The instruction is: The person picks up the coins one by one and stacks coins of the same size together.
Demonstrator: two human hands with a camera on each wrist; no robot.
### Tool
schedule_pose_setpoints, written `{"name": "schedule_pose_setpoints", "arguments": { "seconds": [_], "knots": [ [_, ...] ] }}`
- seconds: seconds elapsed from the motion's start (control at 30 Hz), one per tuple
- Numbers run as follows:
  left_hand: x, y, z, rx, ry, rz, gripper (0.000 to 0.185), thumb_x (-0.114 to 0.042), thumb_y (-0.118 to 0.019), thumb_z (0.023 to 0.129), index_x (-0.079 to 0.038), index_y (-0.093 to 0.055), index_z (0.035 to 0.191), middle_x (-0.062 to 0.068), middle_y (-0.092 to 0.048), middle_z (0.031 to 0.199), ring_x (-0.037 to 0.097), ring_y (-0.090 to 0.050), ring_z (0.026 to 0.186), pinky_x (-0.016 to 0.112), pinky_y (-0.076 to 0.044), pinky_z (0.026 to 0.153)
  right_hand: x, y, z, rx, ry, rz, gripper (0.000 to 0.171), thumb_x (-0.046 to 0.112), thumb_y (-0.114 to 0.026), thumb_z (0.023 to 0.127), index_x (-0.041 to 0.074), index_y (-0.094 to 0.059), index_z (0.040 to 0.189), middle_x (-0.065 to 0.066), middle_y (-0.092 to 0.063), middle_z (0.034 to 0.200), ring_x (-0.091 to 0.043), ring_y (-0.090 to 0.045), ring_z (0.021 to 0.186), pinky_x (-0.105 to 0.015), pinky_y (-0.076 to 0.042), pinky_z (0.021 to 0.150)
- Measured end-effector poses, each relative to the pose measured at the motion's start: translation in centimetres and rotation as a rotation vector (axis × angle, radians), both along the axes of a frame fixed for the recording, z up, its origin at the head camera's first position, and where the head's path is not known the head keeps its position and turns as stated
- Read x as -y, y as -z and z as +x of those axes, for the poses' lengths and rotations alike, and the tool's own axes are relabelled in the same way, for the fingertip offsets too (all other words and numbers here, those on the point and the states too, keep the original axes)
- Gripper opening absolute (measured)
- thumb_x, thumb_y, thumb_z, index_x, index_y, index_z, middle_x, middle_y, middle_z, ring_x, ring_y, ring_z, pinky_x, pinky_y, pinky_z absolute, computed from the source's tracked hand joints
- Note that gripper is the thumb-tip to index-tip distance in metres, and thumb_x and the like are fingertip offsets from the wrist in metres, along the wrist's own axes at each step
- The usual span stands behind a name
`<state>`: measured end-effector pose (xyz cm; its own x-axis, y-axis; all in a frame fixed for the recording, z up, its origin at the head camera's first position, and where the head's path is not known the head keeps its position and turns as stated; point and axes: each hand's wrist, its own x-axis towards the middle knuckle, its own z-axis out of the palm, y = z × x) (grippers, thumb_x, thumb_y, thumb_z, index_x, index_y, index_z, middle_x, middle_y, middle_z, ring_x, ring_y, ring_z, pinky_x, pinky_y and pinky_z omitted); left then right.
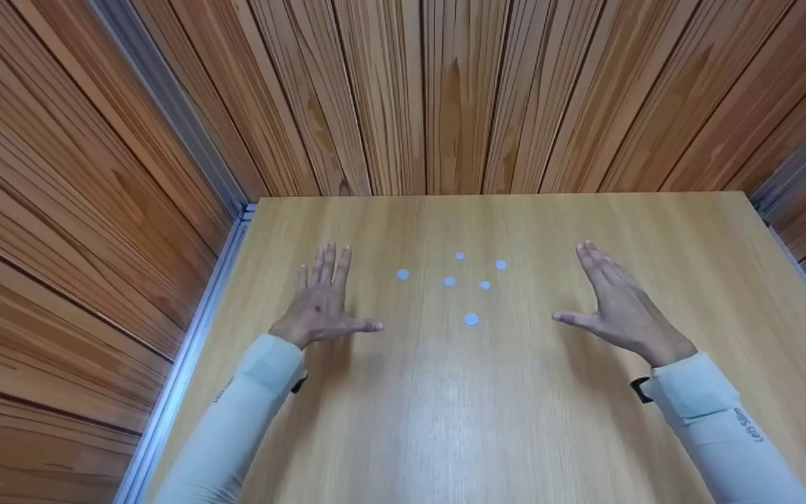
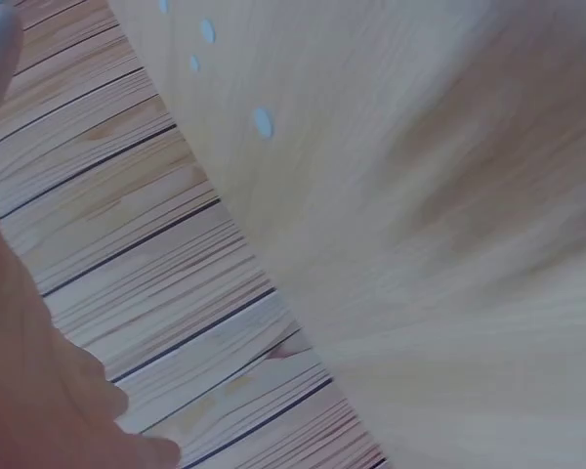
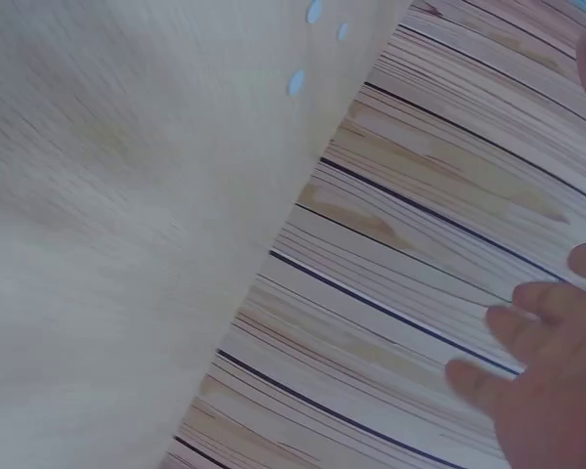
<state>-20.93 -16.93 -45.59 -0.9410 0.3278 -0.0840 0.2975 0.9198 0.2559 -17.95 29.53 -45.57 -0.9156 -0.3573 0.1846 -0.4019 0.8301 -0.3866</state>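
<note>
Since six small round coins [image 1: 471,319] lie loose at the table's [image 1: 655,231] centre, each is best pinched by its edge, one at a time. The left hand [image 1: 322,308] hovers at nine o'clock of them, the right hand [image 1: 620,308] at three; both are spread flat, holding nothing.

A light wooden table [image 1: 515,420] carries six small pale round discs [image 1: 471,319] scattered near its middle.
</note>
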Motion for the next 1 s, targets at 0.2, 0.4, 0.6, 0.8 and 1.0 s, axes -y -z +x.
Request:
{"name": "schedule_pose_setpoints", "arguments": {
  "seconds": [0.2,0.4,0.6,0.8,1.0],
  "knots": [
    [0.2,1.3,-0.2,0.013,0.021,0.201,0.139,-0.075,-0.074,0.069,-0.006,0.008,0.158,0.017,0.015,0.165,0.032,0.012,0.151,0.052,-0.002,0.119,0.1,1.2,-0.2,0.102,-0.009,-0.201,0.112,0.044,-0.081,0.082,0.006,-0.010,0.160,-0.021,-0.014,0.164,-0.045,-0.016,0.148,-0.065,-0.018,0.111],
    [0.2,2.3,-0.3,0.034,0.024,0.363,0.141,-0.070,-0.079,0.068,-0.006,0.008,0.158,0.014,0.012,0.166,0.031,0.008,0.152,0.049,-0.005,0.119,0.4,2.0,-0.2,0.141,-0.011,-0.283,0.112,0.038,-0.083,0.081,0.008,-0.011,0.160,-0.023,-0.015,0.163,-0.050,-0.017,0.146,-0.067,-0.019,0.109],
    [-0.5,3.1,-0.3,0.103,0.022,0.457,0.140,-0.065,-0.082,0.068,-0.011,0.010,0.159,0.008,0.014,0.166,0.026,0.007,0.152,0.050,-0.010,0.119,0.8,2.7,-0.5,0.136,-0.014,-0.328,0.109,0.034,-0.085,0.080,0.006,-0.015,0.159,-0.024,-0.018,0.162,-0.049,-0.020,0.145,-0.066,-0.022,0.109],
    [-1.6,4.3,-0.5,0.147,0.021,0.534,0.137,-0.054,-0.087,0.070,-0.013,0.008,0.159,0.007,0.011,0.166,0.026,0.006,0.152,0.048,-0.011,0.119,1.4,3.6,-0.7,0.126,-0.020,-0.354,0.108,0.032,-0.086,0.079,0.003,-0.017,0.158,-0.024,-0.020,0.161,-0.047,-0.022,0.145,-0.064,-0.023,0.110],
    [-2.7,5.4,-0.7,0.161,0.022,0.594,0.134,-0.042,-0.090,0.070,-0.010,0.005,0.160,0.012,0.004,0.167,0.029,0.000,0.152,0.048,-0.013,0.119,1.9,4.6,-0.8,0.111,-0.024,-0.396,0.103,0.026,-0.086,0.080,0.001,-0.022,0.157,-0.022,-0.025,0.160,-0.043,-0.023,0.146,-0.061,-0.024,0.111]
  ]
}}
